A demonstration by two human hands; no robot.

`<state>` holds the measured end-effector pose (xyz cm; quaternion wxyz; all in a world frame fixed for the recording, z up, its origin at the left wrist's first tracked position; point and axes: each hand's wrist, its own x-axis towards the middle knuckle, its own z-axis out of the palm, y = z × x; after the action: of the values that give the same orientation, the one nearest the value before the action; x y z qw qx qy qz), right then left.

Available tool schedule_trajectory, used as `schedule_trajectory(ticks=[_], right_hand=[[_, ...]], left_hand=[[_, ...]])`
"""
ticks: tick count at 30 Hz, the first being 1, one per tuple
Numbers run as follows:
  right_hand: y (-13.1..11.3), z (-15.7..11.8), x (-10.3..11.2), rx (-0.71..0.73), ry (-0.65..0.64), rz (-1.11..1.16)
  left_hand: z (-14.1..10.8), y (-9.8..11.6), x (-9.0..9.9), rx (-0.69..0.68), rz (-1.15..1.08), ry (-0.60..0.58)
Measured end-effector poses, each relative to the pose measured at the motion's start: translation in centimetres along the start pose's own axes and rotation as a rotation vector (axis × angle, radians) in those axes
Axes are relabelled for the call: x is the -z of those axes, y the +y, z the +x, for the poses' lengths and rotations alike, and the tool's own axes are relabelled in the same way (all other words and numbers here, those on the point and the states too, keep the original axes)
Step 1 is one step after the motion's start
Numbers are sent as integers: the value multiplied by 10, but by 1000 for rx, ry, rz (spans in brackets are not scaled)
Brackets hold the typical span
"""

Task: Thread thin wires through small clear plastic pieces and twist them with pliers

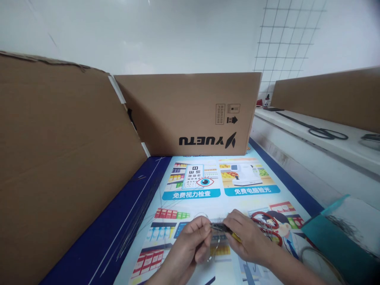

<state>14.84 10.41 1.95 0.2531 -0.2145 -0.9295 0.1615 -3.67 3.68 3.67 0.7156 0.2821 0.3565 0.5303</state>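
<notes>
My right hand [245, 237] is closed around a small pair of pliers [220, 227] with dark jaws and a yellow-and-black handle. The jaws point left and reach the fingertips of my left hand [194, 239]. Thumb and forefinger of that hand are pinched together on a thin, shiny wire [219, 246], which loops below and above the pliers. What the jaws grip is too small to make out. Just right of my right hand lie red-handled scissors [268, 227], partly hidden behind it.
A printed sheet [190, 206] covers the table. Cardboard panels [166, 114] stand at the back and left. On the right, a teal box [335, 237] holds thin dark strands, beside a pale wire coil [319, 257]. Long black scissors [320, 131] rest on a white ledge [285, 124].
</notes>
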Motion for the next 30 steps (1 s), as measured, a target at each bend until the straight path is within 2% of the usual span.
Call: schedule_trajectory(ticks=[6, 13, 18, 23, 30], right_hand=[[2, -1, -2, 20, 19, -40], [7, -1, -4, 48, 55, -69], [5, -2, -3, 18, 32, -81], [-1, 0, -3, -74, -2, -40], [-1, 0, -2, -51, 45, -29]], left_hand=[[-1, -2, -2, -53, 37, 29], [-2, -1, -6, -37, 75, 74], [-1, -2, -5, -25, 79, 94], [2, -3, -5, -35, 46, 83], [0, -6, -4, 40, -77, 15]])
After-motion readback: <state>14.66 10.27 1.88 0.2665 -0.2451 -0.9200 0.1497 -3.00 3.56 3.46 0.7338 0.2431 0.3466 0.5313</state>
